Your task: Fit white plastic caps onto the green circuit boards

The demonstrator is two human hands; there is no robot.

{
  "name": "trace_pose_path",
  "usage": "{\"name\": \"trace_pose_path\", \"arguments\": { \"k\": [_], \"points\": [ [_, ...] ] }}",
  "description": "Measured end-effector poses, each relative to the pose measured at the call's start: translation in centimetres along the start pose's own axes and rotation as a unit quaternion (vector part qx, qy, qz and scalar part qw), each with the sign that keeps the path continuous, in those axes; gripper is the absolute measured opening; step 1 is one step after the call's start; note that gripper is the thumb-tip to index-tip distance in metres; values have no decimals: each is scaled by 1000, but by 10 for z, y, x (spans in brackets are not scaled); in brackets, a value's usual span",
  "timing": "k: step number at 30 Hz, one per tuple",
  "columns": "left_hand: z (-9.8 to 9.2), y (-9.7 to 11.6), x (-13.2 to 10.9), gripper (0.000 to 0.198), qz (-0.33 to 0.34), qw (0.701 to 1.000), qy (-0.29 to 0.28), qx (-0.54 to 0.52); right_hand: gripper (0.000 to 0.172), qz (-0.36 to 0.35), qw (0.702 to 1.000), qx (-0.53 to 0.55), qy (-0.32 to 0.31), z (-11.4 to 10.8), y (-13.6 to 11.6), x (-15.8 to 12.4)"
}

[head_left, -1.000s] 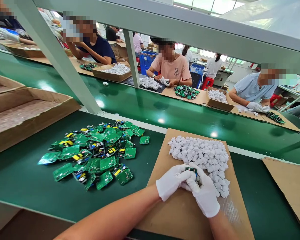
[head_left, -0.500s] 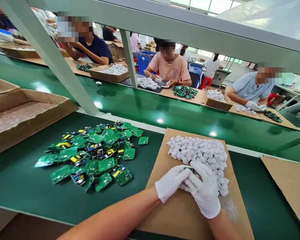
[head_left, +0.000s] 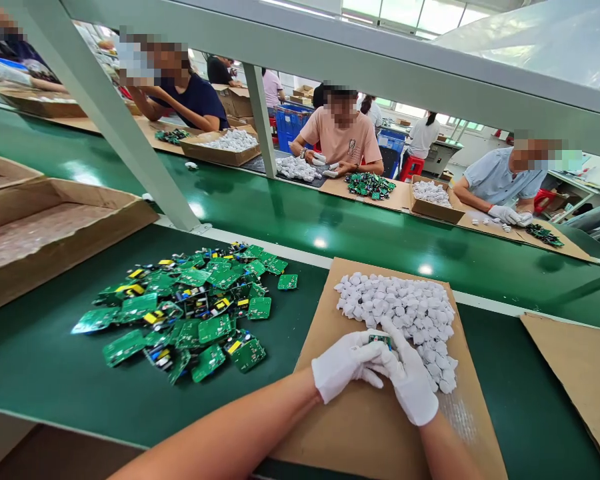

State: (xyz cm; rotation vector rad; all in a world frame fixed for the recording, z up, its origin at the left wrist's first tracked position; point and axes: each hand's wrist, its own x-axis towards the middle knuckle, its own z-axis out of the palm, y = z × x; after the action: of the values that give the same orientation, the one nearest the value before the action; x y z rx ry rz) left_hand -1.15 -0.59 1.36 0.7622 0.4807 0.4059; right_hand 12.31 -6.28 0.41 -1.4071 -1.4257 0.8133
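Matte dark green covers the near surface; beyond it runs a glossy green strip that mirrors the lights. Two shallow brown cardboard trays stand at the left, cut off by the view: the larger tray shows a scuffed, reddish floor, and the other tray lies just behind it. Across the strip, an open carton and a second carton each hold a heap of small white pieces, and three co-workers sit there, in a navy top, a pink shirt and a light blue shirt. Blue plastic crates stand farther back.

Two flat cardboard sheets lie on the near surface, the middle sheet and the right-hand sheet. On the middle one sits a mound of knobbly white lumps, too many to count. Well to its left, dozens of rectangular green boards overlap, studded with yellow, black and blue parts.

Over the middle sheet, beside the lumps, the white-gloved left hand and right hand share one grip, their fingers closed around a small circuit board, mostly hidden.
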Motion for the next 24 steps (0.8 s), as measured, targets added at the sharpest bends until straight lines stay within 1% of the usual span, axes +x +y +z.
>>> {"name": "trace_pose_path", "arguments": {
  "k": [2,4,6,9,12,14,19,22,24],
  "points": [
    [1,3,-1,34,-5,999,-16,-27,46,-13,1000,-6,13,-3,-1,0],
    [2,4,-1,29,-4,1000,-22,-20,48,-16,1000,-23,7,-6,1,-1],
    [0,3,-1,25,0,999,-34,-21,50,-2,999,-46,0,-7,2,-1],
    [-4,0,-2,25,-5,996,-54,-69,44,15,999,-44,4,-7,5,-1],
    [-5,-2,-2,25,-19,994,-50,-96,41,1,1000,-15,0,-7,6,-2],
    [-5,-3,-3,23,-21,993,-46,-107,42,-9,1000,-17,3,-8,7,-2],
    [-6,-8,-2,29,-25,991,-58,-121,42,-4,998,-57,20,-6,5,-1],
    [-10,-11,-2,31,-29,991,-69,-111,41,-6,997,-79,18,-6,2,-2],
    [-12,-11,-2,36,-33,992,-72,-101,42,-15,995,-95,16,-6,2,-3]
  ]
}}
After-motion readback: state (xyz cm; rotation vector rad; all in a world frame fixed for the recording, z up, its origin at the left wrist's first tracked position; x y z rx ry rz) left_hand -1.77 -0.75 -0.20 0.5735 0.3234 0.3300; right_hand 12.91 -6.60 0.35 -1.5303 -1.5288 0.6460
